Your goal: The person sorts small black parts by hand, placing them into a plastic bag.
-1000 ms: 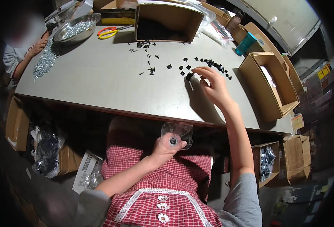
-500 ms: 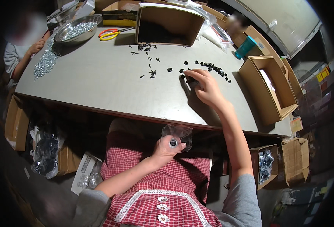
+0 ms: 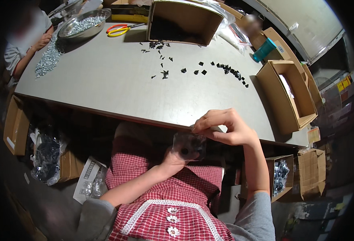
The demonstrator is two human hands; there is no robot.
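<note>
Over my lap, my left hand [image 3: 173,162] holds a clear, roughly square plastic piece [image 3: 199,145] with a dark round spot in it. Just above its upper edge is my right hand [image 3: 229,127], thumb and fingers pinched together. Whatever lies between those fingertips, if anything, is too small to make out. Beyond the hands, small black square pieces [image 3: 204,72] are strewn over the grey table [image 3: 116,86], several of them in a curved row [image 3: 229,69] to the right. Small black screw-like pieces [image 3: 165,74] lie left of them.
A cardboard box [image 3: 185,20] on its side holds dark contents at the back. Pliers [image 3: 118,30] and a metal bowl [image 3: 84,28] of shiny small parts stand left, near another person's hand [image 3: 42,41]. A teal cup [image 3: 264,50] and an open carton [image 3: 287,96] are on the right.
My right hand has come back from the black square pieces to the clear plastic piece. Fewer squares lie where it was. My left hand has stayed over my lap, still holding the plastic.
</note>
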